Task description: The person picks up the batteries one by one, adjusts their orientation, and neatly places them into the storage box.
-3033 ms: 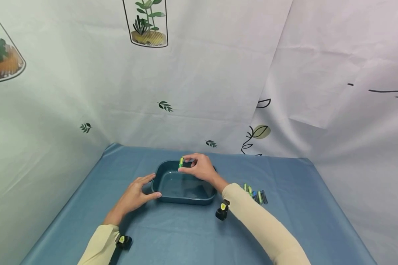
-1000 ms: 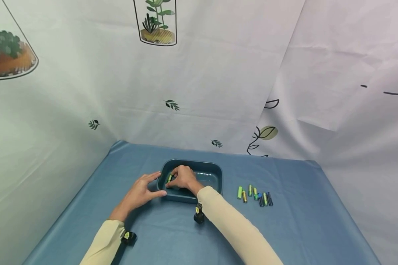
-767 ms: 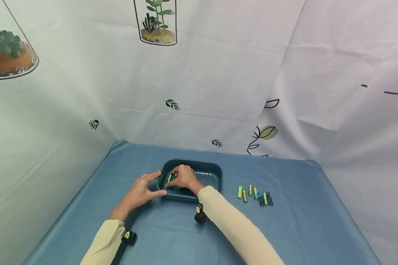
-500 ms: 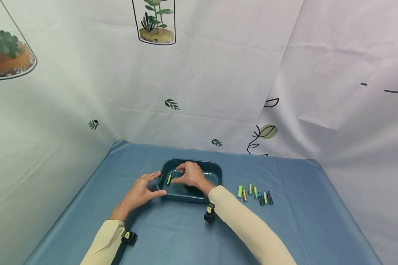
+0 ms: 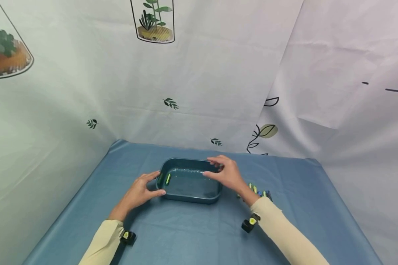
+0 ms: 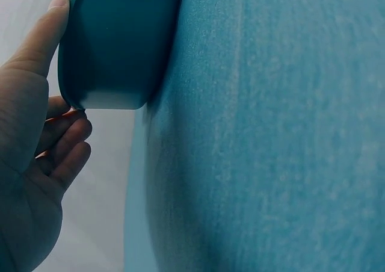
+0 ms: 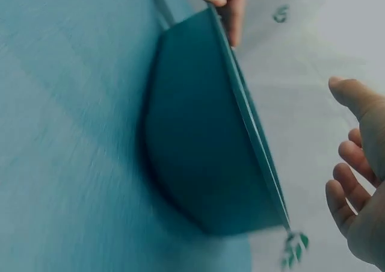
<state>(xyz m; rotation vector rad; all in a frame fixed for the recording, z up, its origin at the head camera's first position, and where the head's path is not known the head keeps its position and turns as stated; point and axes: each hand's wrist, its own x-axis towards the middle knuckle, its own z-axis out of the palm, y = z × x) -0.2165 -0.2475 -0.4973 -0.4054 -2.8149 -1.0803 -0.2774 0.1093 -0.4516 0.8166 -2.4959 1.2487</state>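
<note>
A dark teal rectangular dish (image 5: 189, 200) stands on the blue cloth. My left hand (image 5: 138, 193) holds its left end: the thumb touches the near rim and the fingers lie at the left rim. In the left wrist view the thumb of that hand (image 6: 36, 121) rests against the dish wall (image 6: 114, 49), with fingertips at its lower corner. One green battery (image 5: 168, 179) lies inside the dish near the left wall. Above the dish's right end is my right hand (image 5: 228, 173), thumb and fingers spread apart, holding nothing. The right wrist view shows this hand (image 7: 361, 170) apart from the rim.
Several batteries, green and dark, lie on the cloth right of the dish; my right forearm partly hides this group (image 5: 264, 193). Blue cloth (image 5: 189, 235) covers the table. White printed fabric (image 5: 199, 81) hangs behind and at both sides.
My right hand brought a green battery into the dish, set it down near the left wall and let go. It has since moved right, over the dish's right end. The left hand has stayed put.
</note>
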